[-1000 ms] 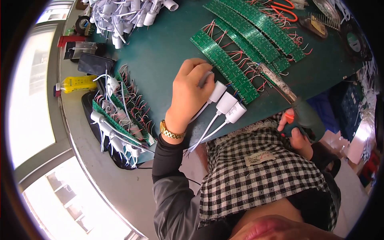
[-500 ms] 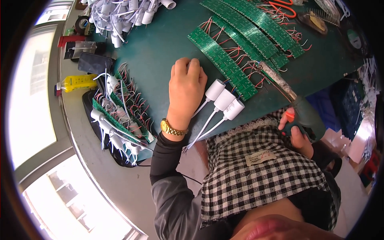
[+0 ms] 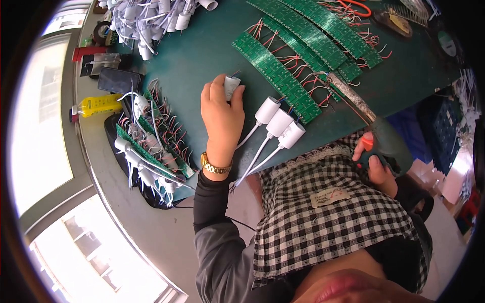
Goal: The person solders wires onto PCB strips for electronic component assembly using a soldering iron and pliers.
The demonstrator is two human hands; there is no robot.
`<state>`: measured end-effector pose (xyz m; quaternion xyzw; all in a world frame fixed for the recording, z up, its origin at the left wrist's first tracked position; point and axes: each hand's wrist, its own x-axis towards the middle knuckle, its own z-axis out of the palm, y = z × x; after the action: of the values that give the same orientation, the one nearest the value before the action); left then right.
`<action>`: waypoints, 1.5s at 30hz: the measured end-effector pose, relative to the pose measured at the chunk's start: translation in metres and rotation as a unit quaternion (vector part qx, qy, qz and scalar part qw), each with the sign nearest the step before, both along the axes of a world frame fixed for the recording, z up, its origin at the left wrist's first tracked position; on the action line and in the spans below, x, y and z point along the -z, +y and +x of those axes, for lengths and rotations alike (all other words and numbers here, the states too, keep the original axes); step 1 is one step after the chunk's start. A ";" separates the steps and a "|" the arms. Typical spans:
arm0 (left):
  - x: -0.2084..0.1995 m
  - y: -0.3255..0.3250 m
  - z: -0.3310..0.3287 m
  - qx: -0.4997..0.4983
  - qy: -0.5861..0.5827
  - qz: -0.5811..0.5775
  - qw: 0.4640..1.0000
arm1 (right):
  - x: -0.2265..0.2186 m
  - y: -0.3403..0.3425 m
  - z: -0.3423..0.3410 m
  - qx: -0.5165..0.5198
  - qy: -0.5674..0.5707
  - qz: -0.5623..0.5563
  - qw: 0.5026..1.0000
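Note:
Between the thumb and fingers of my left hand, a small white cylindrical housing is gripped, thin wire ends poking out of its top. Just right of that hand, three white cylindrical housings with white cables lie side by side near the table edge. Their wires reach toward the end of the nearest green circuit board strip. My right hand is closed around the dark handle of a soldering gun with an orange trigger. Its worn metal barrel points up-left, the tip over the red and white wires.
More green board strips lie beyond. A heap of white housings sits at the far left. Wired boards, a phone and a yellow bottle are at the left. A soldering stand with a sponge is far right.
My left hand has shifted slightly left and turned, so the white housing in its fingers now shows. My right hand and the soldering gun have barely moved.

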<state>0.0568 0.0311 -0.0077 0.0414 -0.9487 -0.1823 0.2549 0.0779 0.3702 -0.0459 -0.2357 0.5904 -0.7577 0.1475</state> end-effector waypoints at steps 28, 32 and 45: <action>-0.009 0.010 -0.009 0.169 0.072 -0.079 0.980 | -0.002 0.001 0.000 0.020 0.015 0.028 0.999; -0.019 0.020 0.002 0.058 -0.030 0.169 0.983 | -0.005 -0.002 -0.002 0.028 0.018 0.019 0.999; -0.070 -0.004 0.044 0.027 -0.424 0.513 0.746 | -0.030 -0.090 -0.023 0.004 -0.110 -0.154 0.982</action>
<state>0.1013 0.0273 0.0623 0.2137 -0.7234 -0.6118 -0.2381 0.0548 0.2807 -0.0158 -0.1685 0.4477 -0.8614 0.1707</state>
